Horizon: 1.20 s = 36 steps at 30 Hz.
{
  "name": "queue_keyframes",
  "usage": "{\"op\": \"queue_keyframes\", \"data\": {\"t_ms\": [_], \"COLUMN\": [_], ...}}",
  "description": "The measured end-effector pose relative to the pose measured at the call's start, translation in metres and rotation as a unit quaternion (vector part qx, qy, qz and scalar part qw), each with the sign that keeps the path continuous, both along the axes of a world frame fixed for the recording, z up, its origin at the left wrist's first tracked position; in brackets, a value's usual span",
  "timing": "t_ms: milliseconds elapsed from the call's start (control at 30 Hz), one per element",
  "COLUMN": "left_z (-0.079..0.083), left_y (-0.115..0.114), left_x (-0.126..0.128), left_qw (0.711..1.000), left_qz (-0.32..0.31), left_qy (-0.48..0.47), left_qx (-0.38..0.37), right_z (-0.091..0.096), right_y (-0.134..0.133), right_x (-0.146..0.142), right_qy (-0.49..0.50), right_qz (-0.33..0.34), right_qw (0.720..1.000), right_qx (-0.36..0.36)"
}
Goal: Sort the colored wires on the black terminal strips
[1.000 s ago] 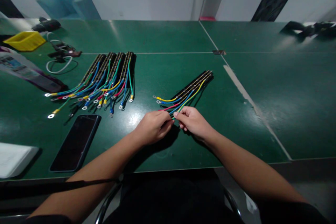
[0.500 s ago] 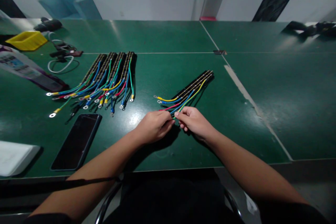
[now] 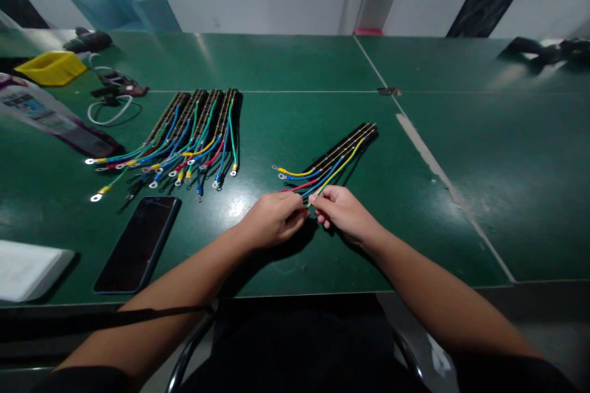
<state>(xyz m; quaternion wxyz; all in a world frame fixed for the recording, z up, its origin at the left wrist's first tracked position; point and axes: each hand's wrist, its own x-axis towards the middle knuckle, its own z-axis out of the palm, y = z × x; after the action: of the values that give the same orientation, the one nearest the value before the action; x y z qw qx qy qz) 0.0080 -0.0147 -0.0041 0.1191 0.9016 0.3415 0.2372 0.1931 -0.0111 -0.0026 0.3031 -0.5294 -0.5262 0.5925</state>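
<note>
A black terminal strip (image 3: 346, 146) lies slanted on the green table, with yellow, blue, red and yellow-green wires running from it toward me. At its near end my right hand (image 3: 343, 212) pinches the yellow-green wire (image 3: 332, 173) between thumb and fingers. My left hand (image 3: 279, 219) is closed at the end of the same wire, close beside the right; the wire's tip is hidden in its fingers. Yellow and blue wires (image 3: 299, 174) with ring lugs stick out past my left hand. The red wire (image 3: 302, 186) passes partly behind that hand.
Several wired terminal strips (image 3: 203, 120) lie side by side at left, lugs toward me. Nearer are a phone (image 3: 138, 245) and a white box (image 3: 32, 270). Further left are a bottle (image 3: 55, 120), a yellow bin (image 3: 53, 69) and a white cable (image 3: 108, 116). The green table (image 3: 442, 245) extends right.
The view has shifted very slightly. Both hands stay nearly in place on the wire, and the strip has not visibly moved.
</note>
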Motion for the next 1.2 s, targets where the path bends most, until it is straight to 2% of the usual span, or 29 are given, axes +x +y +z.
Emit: {"op": "queue_keyframes", "data": {"t_ms": [767,1200], "left_z": [-0.0021,0.0022], "left_y": [0.0029,-0.0001], "left_x": [0.0014,0.0021], "left_qw": [1.0,0.999], "left_qz": [0.002,0.015], "left_qy": [-0.008,-0.023], "left_qx": [0.003,-0.028], "right_z": [0.001,-0.0014], "right_y": [-0.0001,0.0008], "right_x": [-0.0004,0.001], "right_qy": [-0.002,0.009], "right_qz": [0.004,0.009], "right_qw": [1.0,1.0], "right_qx": [-0.001,0.002]}}
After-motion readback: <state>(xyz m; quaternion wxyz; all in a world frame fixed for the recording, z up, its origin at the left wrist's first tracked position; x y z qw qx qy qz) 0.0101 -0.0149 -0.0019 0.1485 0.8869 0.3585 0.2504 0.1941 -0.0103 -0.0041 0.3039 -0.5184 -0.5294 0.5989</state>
